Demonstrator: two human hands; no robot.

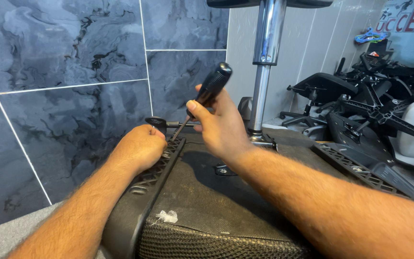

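Note:
An upturned black office chair seat (pixel 202 192) lies in front of me, its chrome gas column (pixel 263 72) rising at the back. My right hand (pixel 219 127) grips a black-handled screwdriver (pixel 210 90), its shaft angled down-left to the seat's ribbed plastic edge (pixel 161 165). My left hand (pixel 140 146) is closed in a fist and rests on that edge, right beside the screwdriver tip. A black lever (pixel 161 123) sticks out just behind the left hand. What the tip touches is hidden by the left hand.
A dark marbled tile wall (pixel 73 72) stands close on the left. Several black chair bases and parts (pixel 370 100) are piled at the right against a white wall. A second ribbed plastic piece (pixel 355 168) lies right of the seat. A white scrap (pixel 168 217) sits on the seat.

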